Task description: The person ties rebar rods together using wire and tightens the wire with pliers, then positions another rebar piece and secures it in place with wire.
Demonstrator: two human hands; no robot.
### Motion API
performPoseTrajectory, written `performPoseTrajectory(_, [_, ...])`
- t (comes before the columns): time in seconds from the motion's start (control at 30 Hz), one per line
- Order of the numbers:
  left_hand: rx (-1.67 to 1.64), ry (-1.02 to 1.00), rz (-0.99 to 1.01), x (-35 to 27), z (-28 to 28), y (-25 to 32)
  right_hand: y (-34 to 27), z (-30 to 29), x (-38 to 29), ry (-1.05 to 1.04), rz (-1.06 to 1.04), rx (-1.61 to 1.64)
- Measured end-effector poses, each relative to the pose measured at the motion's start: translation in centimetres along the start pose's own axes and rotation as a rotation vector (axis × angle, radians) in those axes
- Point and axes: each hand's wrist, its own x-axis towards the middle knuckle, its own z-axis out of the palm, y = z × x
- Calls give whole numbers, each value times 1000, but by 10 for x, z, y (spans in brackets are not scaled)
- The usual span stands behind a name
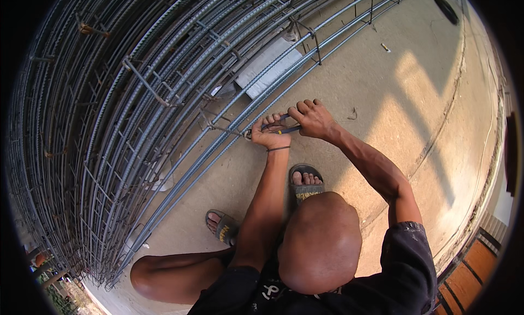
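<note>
My left hand (271,133) is curled, palm up, around the front part of a pair of pincers (290,130) with dark blue handles and a yellow mark. My right hand (313,118) grips the handle ends, which stand apart. The metal head of the pincers touches or nearly touches the outer bar of a rebar cage (221,142), close to a thin square stirrup (227,129). My fingers partly hide the jaws, so any wire between them cannot be made out.
Many ribbed rebar cages (135,122) are stacked along the left. A pale block (270,67) lies under the nearest bars. My sandalled feet (306,179) rest on the concrete floor (348,159). A cigarette butt (385,47) and a bent wire scrap (352,113) lie farther off.
</note>
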Motion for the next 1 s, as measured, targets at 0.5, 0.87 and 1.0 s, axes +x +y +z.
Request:
performPoseTrajectory(0.5, [508,-319,-300,-43,-39,48,-42,5,-36,-868,669,1451])
performPoseTrajectory(0.87, [282,47,-367,-33,-8,34,-45,-27,-35,-511,485,978])
performPoseTrajectory(1.0, [279,172,-256,-32,8,30,-89,-35,-52,-79,249,28])
